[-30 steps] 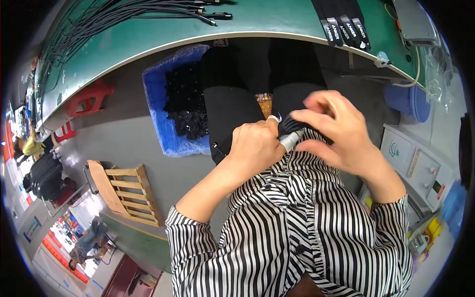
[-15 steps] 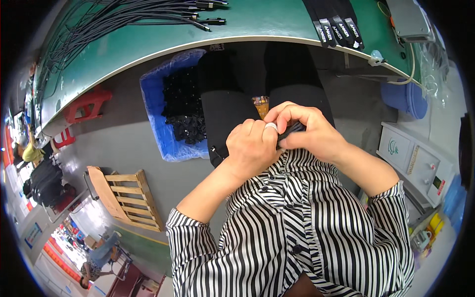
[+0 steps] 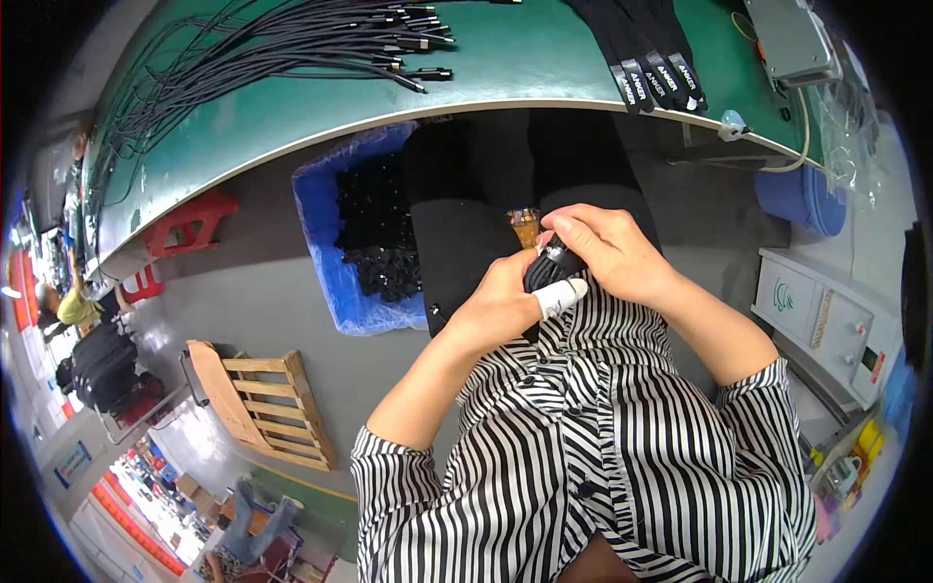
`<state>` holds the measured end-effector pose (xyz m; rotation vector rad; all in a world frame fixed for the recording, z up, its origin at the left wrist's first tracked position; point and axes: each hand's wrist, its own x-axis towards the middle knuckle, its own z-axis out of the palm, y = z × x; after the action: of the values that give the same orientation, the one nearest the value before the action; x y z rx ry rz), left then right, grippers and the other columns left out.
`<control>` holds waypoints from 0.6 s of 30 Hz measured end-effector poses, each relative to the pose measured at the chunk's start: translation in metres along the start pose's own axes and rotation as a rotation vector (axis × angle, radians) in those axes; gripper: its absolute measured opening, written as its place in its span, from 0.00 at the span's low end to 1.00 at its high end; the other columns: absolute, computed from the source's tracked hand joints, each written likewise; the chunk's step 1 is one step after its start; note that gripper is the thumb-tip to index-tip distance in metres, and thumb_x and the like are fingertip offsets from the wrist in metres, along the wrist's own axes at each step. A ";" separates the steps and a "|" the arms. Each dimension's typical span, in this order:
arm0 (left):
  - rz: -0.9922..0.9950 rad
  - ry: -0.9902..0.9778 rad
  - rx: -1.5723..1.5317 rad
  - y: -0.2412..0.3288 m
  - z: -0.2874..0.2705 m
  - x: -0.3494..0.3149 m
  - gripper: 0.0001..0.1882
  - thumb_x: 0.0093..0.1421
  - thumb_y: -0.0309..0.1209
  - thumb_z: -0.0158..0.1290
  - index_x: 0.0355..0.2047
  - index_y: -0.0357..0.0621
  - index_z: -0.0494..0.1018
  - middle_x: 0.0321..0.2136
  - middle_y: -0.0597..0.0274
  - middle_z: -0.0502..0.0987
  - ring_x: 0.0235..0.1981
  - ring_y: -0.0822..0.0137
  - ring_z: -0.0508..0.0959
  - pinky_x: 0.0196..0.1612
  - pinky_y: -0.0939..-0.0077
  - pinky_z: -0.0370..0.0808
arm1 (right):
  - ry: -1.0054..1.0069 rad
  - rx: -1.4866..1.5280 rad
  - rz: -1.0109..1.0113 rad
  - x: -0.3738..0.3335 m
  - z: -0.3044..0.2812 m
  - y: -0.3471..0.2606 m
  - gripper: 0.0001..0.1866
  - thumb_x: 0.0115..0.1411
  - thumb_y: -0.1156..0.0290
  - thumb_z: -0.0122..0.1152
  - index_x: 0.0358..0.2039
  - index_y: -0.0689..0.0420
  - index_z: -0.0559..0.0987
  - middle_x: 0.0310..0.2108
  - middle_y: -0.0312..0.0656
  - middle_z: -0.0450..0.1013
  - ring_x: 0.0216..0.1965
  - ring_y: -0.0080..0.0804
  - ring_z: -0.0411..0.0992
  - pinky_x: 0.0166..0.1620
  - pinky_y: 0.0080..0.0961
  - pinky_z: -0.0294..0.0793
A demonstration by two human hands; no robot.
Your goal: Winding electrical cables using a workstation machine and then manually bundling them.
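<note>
A black cable wound into a small coil (image 3: 552,268) is between my two hands, just above my lap. Around its near side closes my left hand (image 3: 494,303), its thumb wrapped in a white covering (image 3: 558,298) and lying across the coil. My right hand (image 3: 622,255) grips the far and right side, its thumb and fingers pressed near the coil's top, where a small shiny spot shows. The undersides of the fingers are hidden. Behind the hands, an amber-brown object (image 3: 525,225) rests between my thighs.
On the green table (image 3: 525,73) lie many loose black cables (image 3: 321,39) at left and black straps with pale labels (image 3: 661,78) at right. A blue-lined bin (image 3: 321,233) of small black pieces stands left of my legs. Farther off are a wooden pallet (image 3: 277,408) and a blue bucket (image 3: 802,199).
My hands have turned and parted slightly, so the coiled cable now shows between them. The left thumb has come across the front of the coil. The view has tilted a little.
</note>
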<state>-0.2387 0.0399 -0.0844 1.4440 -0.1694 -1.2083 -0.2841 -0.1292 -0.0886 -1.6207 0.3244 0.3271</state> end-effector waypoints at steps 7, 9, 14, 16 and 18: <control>0.025 -0.008 -0.147 -0.018 -0.015 -0.008 0.16 0.52 0.33 0.63 0.37 0.39 0.71 0.29 0.73 0.72 0.28 0.81 0.70 0.30 0.86 0.67 | -0.090 0.314 -0.001 0.007 0.014 0.005 0.29 0.64 0.59 0.52 0.57 0.67 0.64 0.48 0.49 0.72 0.49 0.33 0.70 0.51 0.25 0.69; 0.015 0.207 -0.197 -0.025 -0.024 -0.017 0.17 0.52 0.36 0.62 0.37 0.41 0.70 0.25 0.71 0.71 0.24 0.80 0.69 0.25 0.85 0.67 | -0.048 0.098 -0.171 0.002 0.013 0.002 0.31 0.63 0.57 0.54 0.58 0.67 0.63 0.48 0.53 0.71 0.49 0.36 0.71 0.50 0.27 0.70; 0.001 0.531 -1.002 -0.089 -0.100 -0.042 0.18 0.61 0.42 0.51 0.40 0.37 0.73 0.21 0.62 0.75 0.20 0.73 0.72 0.21 0.81 0.68 | 0.150 -0.074 -0.473 -0.019 -0.005 -0.020 0.13 0.58 0.70 0.61 0.39 0.67 0.76 0.32 0.47 0.74 0.30 0.30 0.74 0.32 0.24 0.73; -0.096 0.730 -1.057 -0.095 -0.111 -0.048 0.18 0.62 0.42 0.50 0.40 0.37 0.73 0.20 0.61 0.76 0.19 0.73 0.73 0.22 0.80 0.70 | 0.329 -0.215 -0.724 -0.017 -0.021 -0.034 0.08 0.55 0.77 0.60 0.35 0.67 0.77 0.27 0.45 0.72 0.24 0.30 0.73 0.27 0.23 0.72; -0.005 0.644 -0.820 -0.096 -0.108 -0.050 0.16 0.62 0.39 0.50 0.40 0.38 0.73 0.22 0.61 0.76 0.20 0.74 0.73 0.23 0.82 0.70 | 0.497 -0.357 -0.837 -0.009 -0.045 -0.057 0.07 0.52 0.80 0.60 0.33 0.66 0.76 0.25 0.46 0.71 0.24 0.36 0.72 0.26 0.26 0.72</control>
<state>-0.2325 0.1742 -0.1580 1.0128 0.6976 -0.6257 -0.2689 -0.1701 -0.0295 -2.0229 -0.0701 -0.6987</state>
